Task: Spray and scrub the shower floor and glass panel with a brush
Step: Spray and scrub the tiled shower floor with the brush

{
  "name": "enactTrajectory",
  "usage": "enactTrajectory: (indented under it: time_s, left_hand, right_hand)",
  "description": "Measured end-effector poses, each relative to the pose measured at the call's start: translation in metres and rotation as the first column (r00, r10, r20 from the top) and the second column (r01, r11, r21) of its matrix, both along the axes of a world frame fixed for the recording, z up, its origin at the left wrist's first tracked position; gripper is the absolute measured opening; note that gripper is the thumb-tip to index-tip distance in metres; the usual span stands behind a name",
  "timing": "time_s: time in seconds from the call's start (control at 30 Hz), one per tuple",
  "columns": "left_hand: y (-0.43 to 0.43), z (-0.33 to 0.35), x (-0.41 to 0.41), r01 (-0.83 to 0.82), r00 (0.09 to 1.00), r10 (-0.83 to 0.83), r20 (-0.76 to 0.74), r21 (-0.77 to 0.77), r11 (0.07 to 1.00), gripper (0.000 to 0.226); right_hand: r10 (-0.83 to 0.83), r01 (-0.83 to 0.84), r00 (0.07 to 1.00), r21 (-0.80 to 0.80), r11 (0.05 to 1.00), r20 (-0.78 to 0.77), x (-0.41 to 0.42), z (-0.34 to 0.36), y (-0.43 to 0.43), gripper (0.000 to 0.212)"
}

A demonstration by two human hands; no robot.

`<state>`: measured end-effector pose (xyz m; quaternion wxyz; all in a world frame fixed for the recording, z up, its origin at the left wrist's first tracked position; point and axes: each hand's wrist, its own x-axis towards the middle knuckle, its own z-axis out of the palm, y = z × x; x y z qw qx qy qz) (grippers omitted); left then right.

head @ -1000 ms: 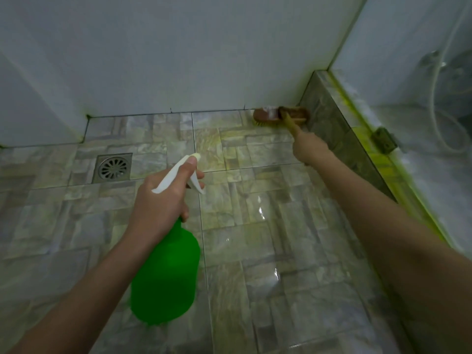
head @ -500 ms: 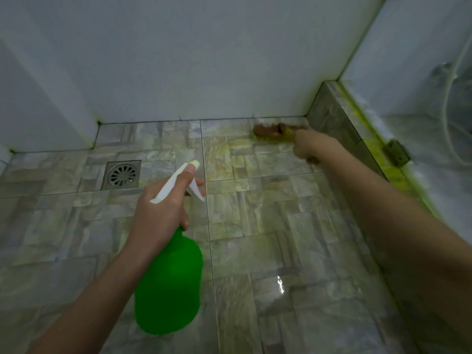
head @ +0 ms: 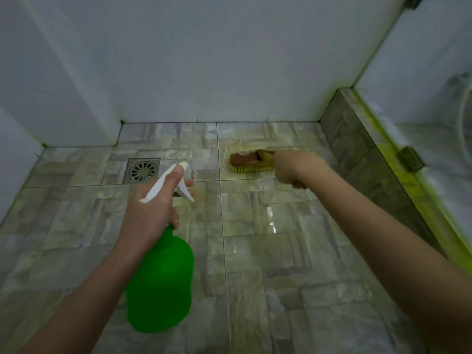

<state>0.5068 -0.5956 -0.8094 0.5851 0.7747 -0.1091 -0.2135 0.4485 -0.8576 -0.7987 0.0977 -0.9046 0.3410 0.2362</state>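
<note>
My left hand (head: pixel 153 208) grips the white trigger head of a green spray bottle (head: pixel 161 282), held above the wet tiled shower floor (head: pixel 255 251), nozzle pointing away toward the far wall. My right hand (head: pixel 293 167) grips the handle of a brown wooden scrub brush (head: pixel 249 162) with yellow bristles. The brush's bristles press on a floor tile near the back wall, right of centre. The glass panel (head: pixel 434 111) rises along the right side on a stone curb.
A square metal drain (head: pixel 143 170) sits in the floor at the back left. White walls enclose the back and left. The stone curb (head: pixel 362 149) with a metal hinge (head: pixel 410 159) bounds the right side. A hose shows behind the glass.
My right hand has pulled the brush leftward and toward me, away from the back right corner. My left hand keeps holding the bottle in about the same place.
</note>
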Motion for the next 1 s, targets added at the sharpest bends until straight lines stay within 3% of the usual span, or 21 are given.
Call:
enactTrajectory:
  time_s: [0.1, 0.13, 0.23, 0.37, 0.53, 0.7, 0.77, 0.9, 1.0]
  left_hand:
    - [0.006, 0.006, -0.003, -0.013, 1.000, 0.013, 0.005, -0.037, 0.999, 0.042]
    - [0.009, 0.009, -0.004, -0.031, 1.000, 0.031, 0.001, -0.047, 0.998, 0.043]
    - [0.015, 0.016, -0.007, -0.057, 0.998, 0.056, -0.015, -0.020, 0.998, 0.047]
    - [0.023, 0.022, -0.012, -0.078, 0.997, 0.077, -0.021, -0.050, 0.996, 0.048]
    - [0.032, 0.026, -0.020, -0.071, 0.997, 0.071, -0.003, -0.053, 0.996, 0.045]
    - [0.043, 0.027, -0.026, -0.089, 0.996, 0.089, -0.004, -0.039, 0.995, 0.041]
    - [0.047, 0.029, -0.030, -0.109, 0.994, 0.108, -0.023, -0.023, 0.994, 0.040]
    - [0.058, 0.032, -0.033, -0.112, 0.993, 0.112, -0.022, -0.004, 0.994, 0.039]
    - [0.065, 0.034, -0.030, -0.137, 0.991, 0.137, -0.013, -0.010, 0.991, 0.040]
  right_hand:
    - [0.064, -0.060, 0.990, -0.036, 0.998, 0.124, 0.010, -0.022, -0.013, 0.079]
    - [0.030, -0.025, 0.988, -0.033, 0.999, 0.155, 0.017, -0.021, -0.022, 0.080]
    - [-0.038, 0.038, 0.997, 0.004, 0.999, 0.068, 0.020, -0.005, -0.025, 0.065]
    - [0.068, -0.077, 0.988, -0.063, 0.995, -0.141, -0.005, 0.008, 0.028, 0.050]
    - [0.095, -0.092, 0.987, -0.024, 0.995, 0.131, 0.012, -0.010, 0.007, 0.078]
    - [0.042, -0.044, 0.999, -0.062, 0.997, -0.033, -0.009, 0.009, 0.039, 0.038]
    - [0.090, -0.091, 0.995, -0.033, 0.995, -0.036, -0.016, 0.004, 0.056, 0.047]
    - [0.131, -0.125, 0.977, -0.044, 0.991, 0.168, 0.004, -0.017, 0.041, 0.082]
    - [0.115, -0.111, 0.989, -0.050, 0.993, 0.088, 0.013, -0.009, 0.046, 0.065]
